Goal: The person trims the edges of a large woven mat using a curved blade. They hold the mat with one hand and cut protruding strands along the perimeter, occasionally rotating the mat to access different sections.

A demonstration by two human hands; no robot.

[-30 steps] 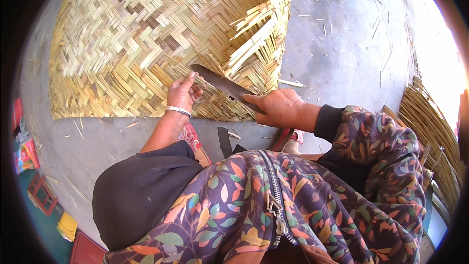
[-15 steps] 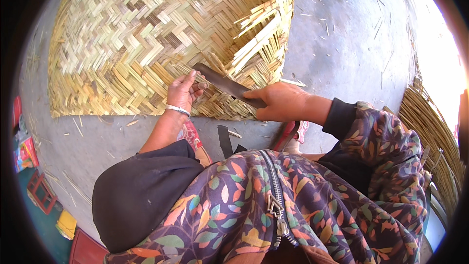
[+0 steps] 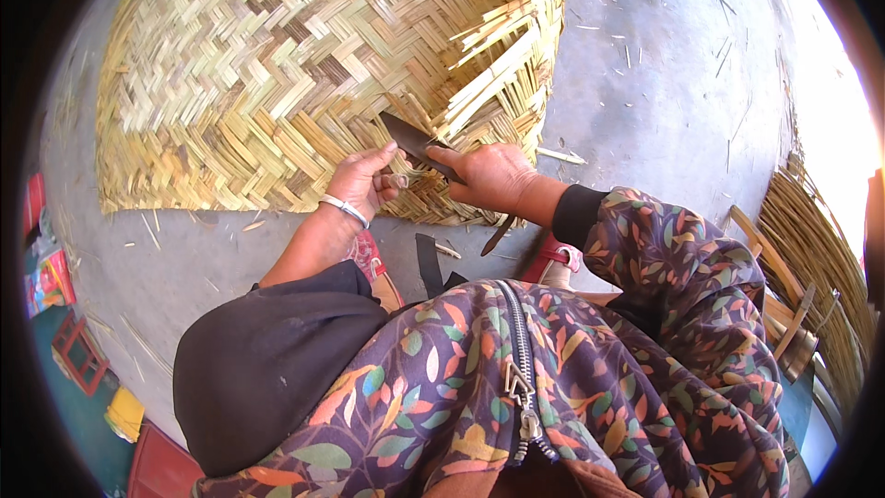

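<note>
A large woven mat [image 3: 277,46] of pale, flat plant strips spreads before me, with loose strip ends [image 3: 493,65] standing up along its right side. My right hand [image 3: 493,175] grips a dark, flat-bladed knife [image 3: 408,136], its blade slanting up and left over the mat's near right corner. Below this hand, a thin curved brown piece [image 3: 498,235] hangs down; whether it belongs to the knife I cannot tell. Beside the blade, my left hand [image 3: 364,180], with a pale bangle [image 3: 345,210] at the wrist, is closed with thumb near the blade. What its fingers pinch is hidden.
Thin scraps litter the grey floor [image 3: 645,65]. A bundle of brown stalks [image 3: 820,249] lies at right, with wood pieces beside it. At lower left are a red-brown frame [image 3: 78,350], a yellow object [image 3: 124,413] and a dark red item [image 3: 161,466]. My red shoes [image 3: 553,258] stand by the mat's near edge.
My right hand has moved left along the knife, nearer to my left hand, covering more of it. The brown curved piece now shows under it. My left hand has shifted slightly right and down.
</note>
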